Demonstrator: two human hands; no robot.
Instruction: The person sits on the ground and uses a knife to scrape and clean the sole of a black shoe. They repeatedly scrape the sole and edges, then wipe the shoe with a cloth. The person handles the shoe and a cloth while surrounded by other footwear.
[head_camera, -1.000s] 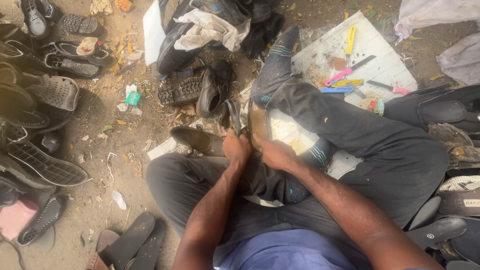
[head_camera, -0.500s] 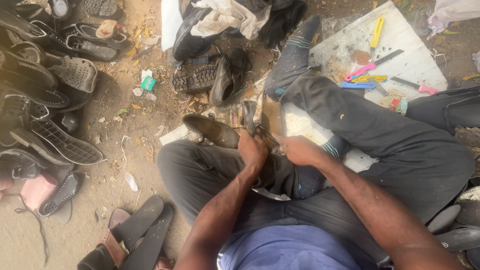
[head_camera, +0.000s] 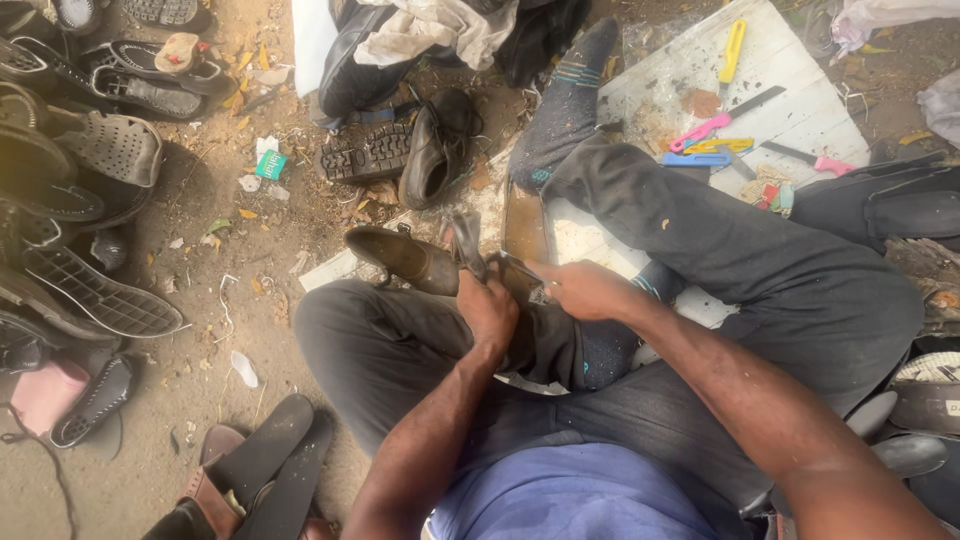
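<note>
The person sits cross-legged on the dirt ground (head_camera: 200, 300), working on a brown shoe (head_camera: 400, 255) that rests on the left knee, toe pointing left. The left hand (head_camera: 490, 305) is closed around the shoe's heel end, fingers wrapped tight, with a grey flap of sole or lining (head_camera: 465, 240) sticking up above the knuckles. The right hand (head_camera: 585, 290) is closed too, pinching a small metal tool (head_camera: 525, 275) whose tip meets the shoe just beside the left hand; what kind of tool it is cannot be told.

The work looks to be mid-way: the flap stands loose from the shoe, so the separating or trimming seems begun but not finished, and nothing shows any gluing or stitching done yet. That is a judgement only.

Ahead, a white board (head_camera: 800, 110) carries a yellow knife (head_camera: 732, 50), a pink-handled knife (head_camera: 700, 130) and other blades. A black shoe (head_camera: 435, 150) and a treaded sole (head_camera: 365, 152) lie near. Sandals (head_camera: 100, 150) pile up at the left.
</note>
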